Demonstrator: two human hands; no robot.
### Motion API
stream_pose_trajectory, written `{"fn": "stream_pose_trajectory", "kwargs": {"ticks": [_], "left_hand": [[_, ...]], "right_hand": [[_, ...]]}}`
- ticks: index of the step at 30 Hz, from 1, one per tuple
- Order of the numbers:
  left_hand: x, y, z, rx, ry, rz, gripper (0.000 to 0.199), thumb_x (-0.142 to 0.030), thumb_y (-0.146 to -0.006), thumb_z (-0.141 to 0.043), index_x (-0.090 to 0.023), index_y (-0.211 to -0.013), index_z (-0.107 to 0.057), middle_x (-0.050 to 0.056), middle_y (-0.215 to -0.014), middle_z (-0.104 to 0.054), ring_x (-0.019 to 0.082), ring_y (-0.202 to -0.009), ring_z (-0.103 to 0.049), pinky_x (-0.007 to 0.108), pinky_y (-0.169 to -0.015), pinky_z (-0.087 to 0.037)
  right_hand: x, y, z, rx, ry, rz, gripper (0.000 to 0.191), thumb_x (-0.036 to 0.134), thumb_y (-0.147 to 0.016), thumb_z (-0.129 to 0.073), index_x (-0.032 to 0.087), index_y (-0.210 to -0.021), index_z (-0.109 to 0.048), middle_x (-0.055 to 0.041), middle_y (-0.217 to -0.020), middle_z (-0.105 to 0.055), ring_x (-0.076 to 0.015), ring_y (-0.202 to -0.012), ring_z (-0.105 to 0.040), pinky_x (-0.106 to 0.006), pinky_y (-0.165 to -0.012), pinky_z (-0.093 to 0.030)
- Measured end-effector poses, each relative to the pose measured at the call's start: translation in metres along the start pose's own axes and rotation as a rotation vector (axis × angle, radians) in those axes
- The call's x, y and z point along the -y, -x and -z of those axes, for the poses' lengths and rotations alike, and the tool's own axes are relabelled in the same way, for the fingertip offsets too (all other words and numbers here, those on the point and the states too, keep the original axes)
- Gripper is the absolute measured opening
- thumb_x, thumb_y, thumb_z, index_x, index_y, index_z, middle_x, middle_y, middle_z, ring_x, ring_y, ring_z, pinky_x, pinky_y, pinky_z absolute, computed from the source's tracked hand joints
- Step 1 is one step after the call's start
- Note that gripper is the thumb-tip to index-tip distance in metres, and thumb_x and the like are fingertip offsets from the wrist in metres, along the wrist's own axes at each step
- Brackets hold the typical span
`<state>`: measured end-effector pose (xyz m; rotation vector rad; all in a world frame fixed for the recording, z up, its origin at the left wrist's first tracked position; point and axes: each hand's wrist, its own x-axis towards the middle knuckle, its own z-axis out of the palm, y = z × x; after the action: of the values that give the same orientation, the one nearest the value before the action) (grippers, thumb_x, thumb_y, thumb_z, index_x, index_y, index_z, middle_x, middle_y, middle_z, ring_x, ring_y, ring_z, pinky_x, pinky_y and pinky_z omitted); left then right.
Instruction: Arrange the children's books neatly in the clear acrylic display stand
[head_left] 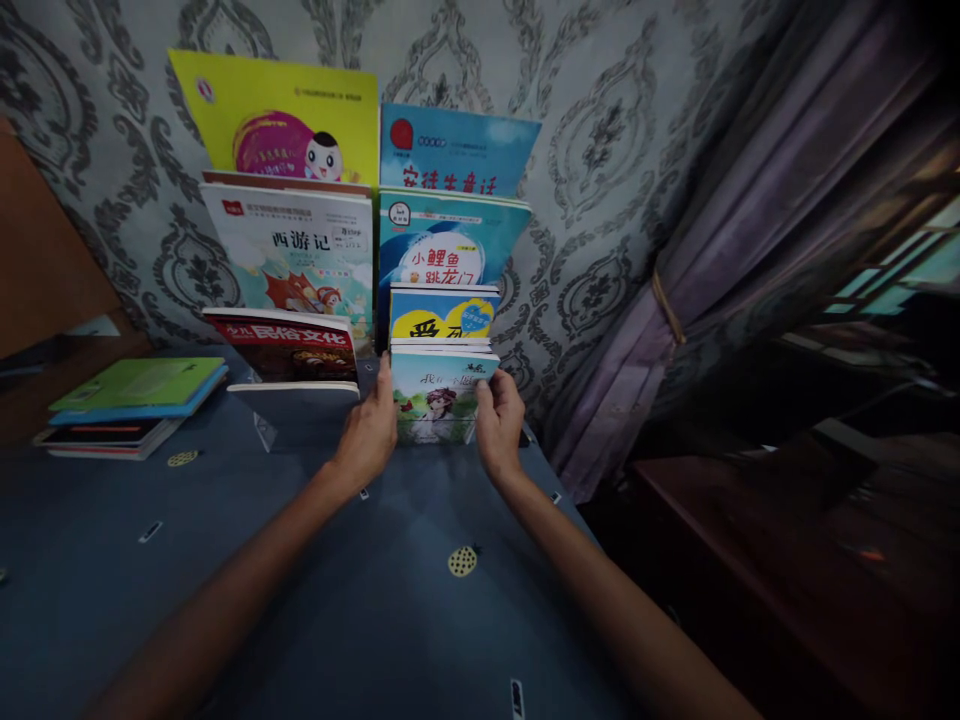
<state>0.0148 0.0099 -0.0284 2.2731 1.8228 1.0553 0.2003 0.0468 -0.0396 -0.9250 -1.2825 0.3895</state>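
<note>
My left hand grips the left edge of a small picture book with a pale green and blue cover. At its right edge my right hand is closed too, the thumb on the front cover. The book stands upright at the front of the right-hand row. Behind it rise a yellow and blue book, a teal book and a taller blue book. My hands hide parts of the side edges.
Left of my hands stands another row: a dark red book, a pale book and a tall yellow-green book. A flat stack of books lies farther left. Patterned wallpaper backs the blue tablecloth; a tied curtain hangs right.
</note>
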Motion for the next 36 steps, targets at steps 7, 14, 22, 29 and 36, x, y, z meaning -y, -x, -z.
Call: {"fn": "stream_pose_trajectory", "kwargs": {"ticks": [7, 14, 22, 29, 36], "left_hand": [[-0.004, 0.0, 0.005, 0.067, -0.025, 0.052, 0.082, -0.008, -0.092, -0.04, -0.015, -0.162, 0.003, 0.023, -0.134, -0.064, 0.031, -0.103, -0.073, 0.044, -0.089, -0.056], [-0.001, 0.002, 0.001, 0.038, -0.044, 0.018, 0.086, -0.007, -0.092, -0.037, -0.017, -0.161, 0.013, 0.025, -0.141, -0.06, 0.031, -0.108, -0.072, 0.043, -0.09, -0.056], [0.003, 0.002, 0.0, -0.042, 0.023, -0.04, 0.091, -0.012, -0.094, -0.044, -0.018, -0.16, 0.019, 0.023, -0.138, -0.063, 0.028, -0.103, -0.074, 0.042, -0.088, -0.057], [0.002, 0.001, 0.0, -0.041, 0.029, -0.041, 0.09, -0.013, -0.094, -0.044, -0.018, -0.161, 0.016, 0.024, -0.136, -0.064, 0.028, -0.099, -0.074, 0.042, -0.087, -0.058], [-0.002, 0.002, 0.003, -0.047, 0.017, -0.033, 0.089, -0.014, -0.095, -0.044, -0.016, -0.161, 0.015, 0.025, -0.135, -0.065, 0.03, -0.104, -0.074, 0.042, -0.086, -0.057]], "right_hand": [[-0.002, -0.005, 0.005, 0.024, 0.065, 0.047, 0.029, 0.043, -0.096, -0.048, 0.02, -0.107, -0.062, -0.0074, -0.1, -0.07, -0.0234, -0.092, -0.064, -0.036, -0.084, -0.049], [-0.005, -0.008, 0.009, 0.021, 0.165, 0.108, 0.029, 0.041, -0.096, -0.049, 0.02, -0.108, -0.066, -0.0074, -0.098, -0.072, -0.0247, -0.088, -0.065, -0.037, -0.08, -0.049], [-0.005, -0.014, 0.012, -0.024, 0.239, 0.207, 0.022, 0.033, -0.094, -0.052, 0.022, -0.101, -0.07, -0.007, -0.092, -0.067, -0.0235, -0.086, -0.063, -0.036, -0.077, -0.052], [-0.005, -0.015, 0.013, -0.005, 0.142, 0.138, 0.022, 0.035, -0.091, -0.055, 0.021, -0.101, -0.069, -0.0071, -0.094, -0.071, -0.0241, -0.088, -0.066, -0.038, -0.079, -0.052], [-0.003, -0.017, 0.013, 0.009, 0.16, 0.143, 0.021, 0.033, -0.091, -0.054, 0.021, -0.098, -0.07, -0.0072, -0.093, -0.07, -0.0243, -0.088, -0.065, -0.038, -0.078, -0.052]]}}
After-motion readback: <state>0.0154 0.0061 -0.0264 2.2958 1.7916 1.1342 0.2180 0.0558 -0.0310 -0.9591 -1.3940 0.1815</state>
